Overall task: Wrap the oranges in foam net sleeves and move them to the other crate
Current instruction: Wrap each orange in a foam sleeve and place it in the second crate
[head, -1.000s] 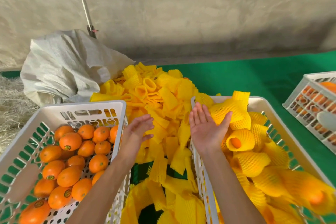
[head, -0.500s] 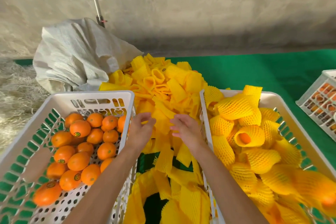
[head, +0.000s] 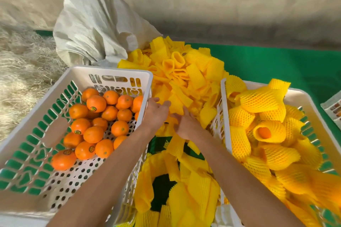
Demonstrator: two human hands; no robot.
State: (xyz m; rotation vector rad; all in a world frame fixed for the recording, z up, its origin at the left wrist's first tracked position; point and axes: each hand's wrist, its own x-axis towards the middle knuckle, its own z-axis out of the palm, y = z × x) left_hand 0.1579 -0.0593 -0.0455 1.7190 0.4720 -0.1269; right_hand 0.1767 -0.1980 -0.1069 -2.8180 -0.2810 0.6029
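Sleeves [head: 184,79]: loose yellow foam nets heaped between the two crates, spilling from far to near; the risk is lifting several at once, since they lie tangled and overlapping.
Left crate [head: 110,72]: white, holds the bare oranges [head: 96,116], roughly two dozen still unwrapped; they lie piled, so pulling one from low in the heap could send others rolling.
Right crate [head: 224,116]: white, heaped with wrapped oranges [head: 262,97] up to and above its rim; another one set on top may roll off the far edge onto the green mat [head: 276,64].
Left hand [head: 156,112]: over the sleeves just beside the left crate's right wall, fingers loosely extended, holding nothing I can see.
Right hand [head: 186,125]: close beside the left, palm down on the sleeves, fingertips buried in the foam; whether it pinches one I cannot tell.
Likely slip: a flattened sleeve that will not open, forcing a fumble with both hands.
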